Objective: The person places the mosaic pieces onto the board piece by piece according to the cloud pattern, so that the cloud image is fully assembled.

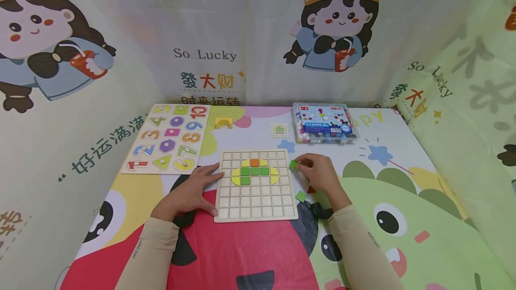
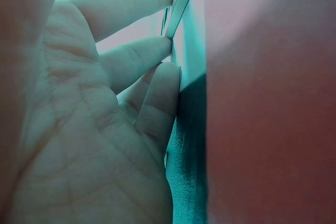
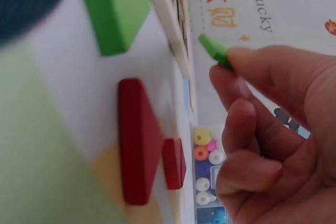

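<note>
A wooden grid board (image 1: 255, 201) lies flat in front of me, bearing several green square tiles, yellow rounded pieces and one orange tile (image 1: 255, 163). My left hand (image 1: 189, 194) rests at the board's left edge, thumb and fingers spread and touching it. Just off the right edge, my right hand (image 1: 321, 174) pinches a green tile (image 3: 214, 50) between thumb and index finger. Below that hand, another green tile (image 1: 300, 196) lies on the table. Two red pieces show in the right wrist view, the larger red piece (image 3: 137, 142) being nearer.
A number puzzle board (image 1: 169, 113) lies at the back left, beside a yellow arch block (image 1: 223, 122). Behind the grid stands a small pattern card (image 1: 279, 130). To its right is a clear box of beads (image 1: 324, 124). Printed curtains surround the table.
</note>
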